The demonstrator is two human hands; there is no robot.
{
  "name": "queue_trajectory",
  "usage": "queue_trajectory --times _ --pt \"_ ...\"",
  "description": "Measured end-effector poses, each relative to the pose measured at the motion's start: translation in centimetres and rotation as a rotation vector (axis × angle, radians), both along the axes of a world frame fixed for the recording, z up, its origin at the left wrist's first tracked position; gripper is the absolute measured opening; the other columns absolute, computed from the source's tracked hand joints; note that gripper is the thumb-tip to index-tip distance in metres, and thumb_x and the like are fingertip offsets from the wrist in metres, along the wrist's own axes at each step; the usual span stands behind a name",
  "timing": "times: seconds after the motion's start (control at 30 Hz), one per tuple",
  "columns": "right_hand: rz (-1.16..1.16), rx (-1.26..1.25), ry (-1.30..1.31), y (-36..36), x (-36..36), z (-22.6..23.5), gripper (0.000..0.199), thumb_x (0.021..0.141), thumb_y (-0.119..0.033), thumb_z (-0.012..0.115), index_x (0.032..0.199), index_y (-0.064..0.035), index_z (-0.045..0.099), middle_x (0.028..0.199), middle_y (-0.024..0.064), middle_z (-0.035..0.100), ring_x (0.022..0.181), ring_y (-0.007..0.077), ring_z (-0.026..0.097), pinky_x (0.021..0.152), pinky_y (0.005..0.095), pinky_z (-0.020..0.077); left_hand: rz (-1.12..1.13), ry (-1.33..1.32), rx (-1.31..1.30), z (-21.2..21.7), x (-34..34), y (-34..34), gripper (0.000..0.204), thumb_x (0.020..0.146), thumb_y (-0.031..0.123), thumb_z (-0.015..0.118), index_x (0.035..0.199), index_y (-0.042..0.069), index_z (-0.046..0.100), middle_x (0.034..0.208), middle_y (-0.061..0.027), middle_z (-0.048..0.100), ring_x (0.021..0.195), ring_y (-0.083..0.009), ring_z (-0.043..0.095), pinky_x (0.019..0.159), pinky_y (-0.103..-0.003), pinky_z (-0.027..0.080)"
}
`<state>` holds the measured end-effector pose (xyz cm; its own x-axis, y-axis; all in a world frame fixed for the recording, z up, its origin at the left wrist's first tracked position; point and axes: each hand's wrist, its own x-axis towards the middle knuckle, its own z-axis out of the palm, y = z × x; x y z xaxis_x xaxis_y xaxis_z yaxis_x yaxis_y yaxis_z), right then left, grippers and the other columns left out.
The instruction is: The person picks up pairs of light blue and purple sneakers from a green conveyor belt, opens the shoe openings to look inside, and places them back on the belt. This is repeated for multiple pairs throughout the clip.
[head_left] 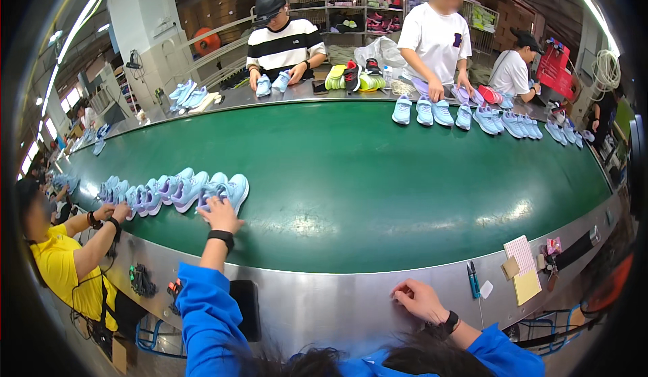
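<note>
On the left of the green conveyor belt (337, 174) stands a row of light blue sneakers (185, 188) with lilac linings. My left hand (221, 216) reaches over the belt to the near end of this row. Its fingers are spread over the closest sneaker (236, 191); whether they touch it I cannot tell. My right hand (420, 301) rests low over the steel edge (337, 296) in front of me. Its fingers curl in toward the thumb, and nothing shows in them.
A dark phone-like slab (244, 309) lies by my left forearm. Right of my right hand are thread snips (474, 279) and paper sheets (523, 269). A co-worker in yellow (67, 262) handles the row's far end. Across the belt, other people handle sneakers (442, 112).
</note>
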<state>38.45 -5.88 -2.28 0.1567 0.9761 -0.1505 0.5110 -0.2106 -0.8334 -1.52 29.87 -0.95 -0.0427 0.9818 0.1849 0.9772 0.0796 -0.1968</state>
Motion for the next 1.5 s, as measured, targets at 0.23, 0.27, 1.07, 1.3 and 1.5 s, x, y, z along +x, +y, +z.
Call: queue_trajectory --times 0.23,0.27,1.07,1.3,1.5 --pt "0.038 -0.06 0.488 12.5 6.0 3.2 0.033 0.096 -0.016 0.059 0.125 -0.0038 0.049 0.1 0.0108 0.067 0.074 0.0164 0.069 0.055 0.0268 0.0521 -0.862 -1.062 -0.142 -0.4 23.1 -12.0 0.027 0.082 0.025 0.075 0.106 0.015 0.07 0.103 -0.007 0.069 0.105 -0.0301 0.063 0.094 -0.042 0.046" --pt "0.007 -0.014 0.539 15.2 7.1 3.1 0.034 0.096 -0.016 0.059 0.126 -0.0049 0.047 0.103 0.0115 0.067 0.076 0.0177 0.069 0.056 0.0278 0.0526 -0.961 -1.292 -0.223 -1.5 26.3 -14.0 0.019 0.089 0.018 0.071 0.106 0.009 0.069 0.094 -0.0068 0.07 0.093 -0.0242 0.067 0.086 -0.031 0.051" --pt "-1.246 0.382 0.804 58.1 24.0 -0.7 0.09 0.073 -0.003 0.081 0.141 -0.0225 0.025 0.135 0.0215 0.023 0.106 0.0455 0.056 0.062 0.0461 0.0654 -0.096 -2.39 -1.04 -11.1 32.7 -20.4 0.026 0.094 0.026 0.069 0.099 0.002 0.064 0.088 -0.0058 0.064 0.083 -0.014 0.061 0.081 -0.028 0.047" --pt "-1.248 0.294 0.604 56.2 29.7 -2.2 0.091 0.068 0.006 0.078 0.138 -0.022 0.029 0.137 0.025 0.025 0.091 0.0352 0.064 0.057 0.032 0.0631 -0.229 -2.629 -0.976 -8.2 32.7 -20.0 0.023 0.097 0.022 0.064 0.101 -0.001 0.061 0.09 -0.0068 0.064 0.083 -0.0138 0.06 0.08 -0.029 0.047" --pt "-0.893 0.385 0.742 55.3 33.5 -5.5 0.067 0.068 0.011 0.072 0.124 -0.0131 0.044 0.128 0.0203 0.038 0.1 0.0374 0.061 0.062 0.0395 0.0633 -0.099 -2.24 -1.035 -8.7 32.6 -20.6 0.017 0.098 0.019 0.059 0.096 0.002 0.062 0.084 -0.0023 0.06 0.081 -0.0102 0.056 0.08 -0.027 0.046"
